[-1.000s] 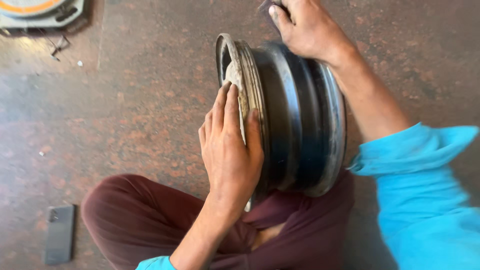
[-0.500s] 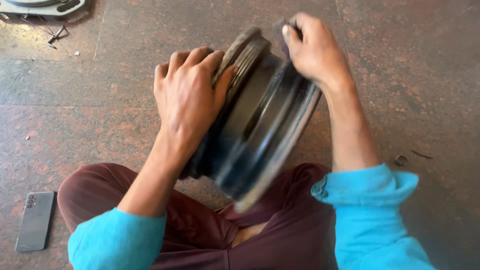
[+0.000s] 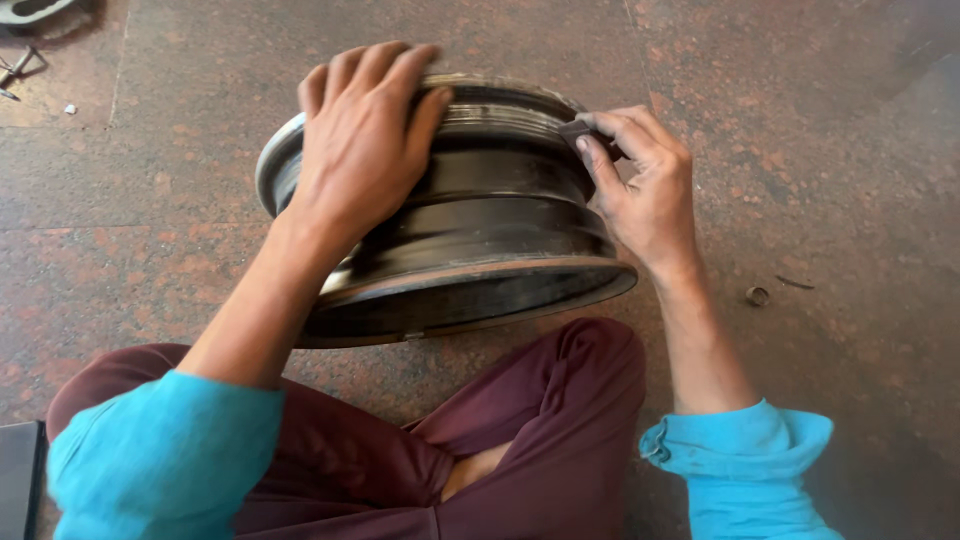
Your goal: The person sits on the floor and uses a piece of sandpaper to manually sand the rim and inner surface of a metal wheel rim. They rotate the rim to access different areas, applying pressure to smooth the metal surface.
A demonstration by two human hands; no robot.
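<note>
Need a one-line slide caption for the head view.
Seated person steadies a dark metal wheel rim on a stone floor, left hand on top, right hand pressing a small dark piece against it.

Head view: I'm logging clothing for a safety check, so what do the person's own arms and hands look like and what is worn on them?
Both hands are bare: the left hand and the right hand wear no gloves, rings or watch. Both forearms are uncovered, with bright turquoise sleeves pushed up toward the elbows; the right cuff is bunched into folds. Maroon trousers cover the crossed legs.
</note>
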